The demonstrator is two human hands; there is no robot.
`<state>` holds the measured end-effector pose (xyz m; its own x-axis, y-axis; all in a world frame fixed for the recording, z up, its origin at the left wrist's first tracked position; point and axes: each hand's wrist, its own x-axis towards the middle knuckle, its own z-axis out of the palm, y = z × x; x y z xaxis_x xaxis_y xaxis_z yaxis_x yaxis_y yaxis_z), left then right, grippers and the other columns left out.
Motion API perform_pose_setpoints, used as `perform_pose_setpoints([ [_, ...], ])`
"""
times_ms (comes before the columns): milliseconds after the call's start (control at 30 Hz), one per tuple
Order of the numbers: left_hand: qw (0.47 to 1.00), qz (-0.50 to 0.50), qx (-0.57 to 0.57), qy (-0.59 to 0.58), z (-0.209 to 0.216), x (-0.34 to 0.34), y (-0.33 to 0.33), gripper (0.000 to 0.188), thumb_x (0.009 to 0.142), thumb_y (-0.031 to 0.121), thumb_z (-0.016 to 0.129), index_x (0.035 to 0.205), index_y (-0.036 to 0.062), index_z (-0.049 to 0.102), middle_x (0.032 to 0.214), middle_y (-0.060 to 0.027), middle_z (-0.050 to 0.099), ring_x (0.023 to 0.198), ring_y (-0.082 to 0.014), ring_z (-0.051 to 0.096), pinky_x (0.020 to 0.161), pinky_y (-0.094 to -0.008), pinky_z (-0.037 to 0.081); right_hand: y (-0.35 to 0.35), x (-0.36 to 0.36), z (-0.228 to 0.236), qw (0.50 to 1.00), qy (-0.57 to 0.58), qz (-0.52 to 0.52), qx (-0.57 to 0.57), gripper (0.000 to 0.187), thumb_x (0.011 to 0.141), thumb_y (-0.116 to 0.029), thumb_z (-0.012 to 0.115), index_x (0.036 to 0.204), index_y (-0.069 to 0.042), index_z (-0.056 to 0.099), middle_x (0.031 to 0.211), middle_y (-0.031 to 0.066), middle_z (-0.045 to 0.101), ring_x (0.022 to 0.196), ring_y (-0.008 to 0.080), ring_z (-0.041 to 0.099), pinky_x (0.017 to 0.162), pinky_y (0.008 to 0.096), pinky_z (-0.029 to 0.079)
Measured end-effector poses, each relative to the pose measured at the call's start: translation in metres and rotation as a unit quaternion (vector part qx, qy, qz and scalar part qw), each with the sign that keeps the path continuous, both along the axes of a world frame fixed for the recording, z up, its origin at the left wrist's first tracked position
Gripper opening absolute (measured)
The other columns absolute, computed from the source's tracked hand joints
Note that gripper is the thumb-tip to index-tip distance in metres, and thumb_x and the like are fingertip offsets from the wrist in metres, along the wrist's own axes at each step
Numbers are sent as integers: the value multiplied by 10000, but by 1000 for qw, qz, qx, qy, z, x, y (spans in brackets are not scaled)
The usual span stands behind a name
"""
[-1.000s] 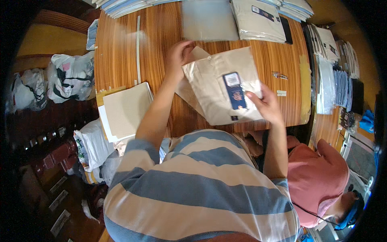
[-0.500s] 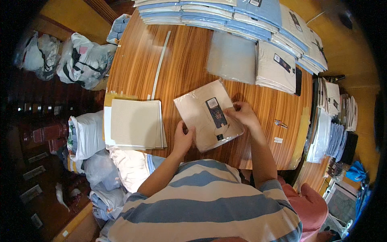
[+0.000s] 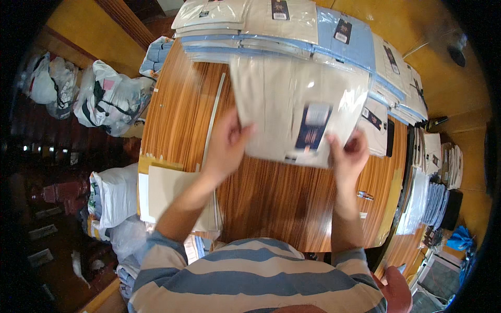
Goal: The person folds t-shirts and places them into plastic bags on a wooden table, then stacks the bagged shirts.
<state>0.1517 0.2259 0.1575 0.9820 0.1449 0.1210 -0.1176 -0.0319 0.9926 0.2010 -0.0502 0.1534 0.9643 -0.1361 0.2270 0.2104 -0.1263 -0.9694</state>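
Observation:
A folded beige garment in a clear plastic bag (image 3: pixel 271 104), with a dark hang tag (image 3: pixel 313 127) near one edge, is held up above the table between my hands. My left hand (image 3: pixel 229 138) grips its left edge, a little blurred. At the lower right corner my right hand (image 3: pixel 349 156) pinches the bag, thumb on top. Behind it, at the far edge, rise stacks of bagged beige and light blue garments (image 3: pixel 344 44), partly covered by the raised package. Another bagged beige garment (image 3: pixel 377 128) lies to the right, partly hidden.
Beige and white cardboard sheets (image 3: pixel 172 182) lie on the table's near left, partly behind my left forearm. Pens (image 3: pixel 365 195) rest at the right. Stuffed plastic bags (image 3: pixel 107 96) stand left of the wooden table (image 3: pixel 271 208); more folded garments (image 3: pixel 436 201) fill a right-hand shelf.
Both hands have lifted the bagged garment off the table and carried it forward, toward the far stacks. It now covers the spot where loose clear bags lay.

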Motion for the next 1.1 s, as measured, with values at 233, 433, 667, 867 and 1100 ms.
perform_pose_setpoints([
  [233, 977, -43, 196, -75, 108, 234, 82, 477, 999, 296, 699, 1399, 47, 624, 1330, -163, 670, 1176, -203, 660, 1039, -387, 509, 66, 234, 87, 983, 56, 49, 169, 374, 844, -177, 887, 1017, 92, 694, 943, 125, 745, 787, 146, 695, 690, 267, 553],
  [433, 937, 169, 307, 4, 56, 322, 300, 480, 1021, 357, 663, 1358, 16, 644, 1256, -93, 716, 1117, -184, 683, 964, -345, 532, 91, 350, 47, 987, 144, -45, -52, 454, 767, -257, 934, 951, 88, 704, 943, 157, 752, 741, 226, 717, 654, 343, 569],
  [667, 992, 14, -38, 119, -2, 310, 278, 528, 1022, 399, 642, 1440, 86, 563, 1326, -85, 680, 1195, -212, 659, 1016, -366, 517, 94, 364, 40, 990, 115, 17, -77, 497, 788, -229, 925, 1136, 44, 698, 968, 104, 742, 802, 166, 710, 708, 285, 559],
  [867, 997, 29, 29, 72, 7, 322, 295, 687, 998, 399, 684, 1566, 90, 454, 1441, -104, 618, 1289, -214, 610, 1077, -340, 470, 91, 388, 39, 984, 116, 19, -135, 479, 856, -303, 860, 1095, 91, 732, 1068, 169, 760, 845, 232, 735, 760, 348, 582],
  [1100, 986, 62, 154, 30, 4, 322, 297, 816, 960, 450, 720, 1593, 41, 409, 1545, -158, 529, 1385, -237, 530, 1147, -335, 390, 59, 280, 43, 960, -132, -4, -246, 503, 956, -392, 756, 1245, 16, 707, 1179, 180, 732, 1089, 228, 676, 943, 336, 527],
])
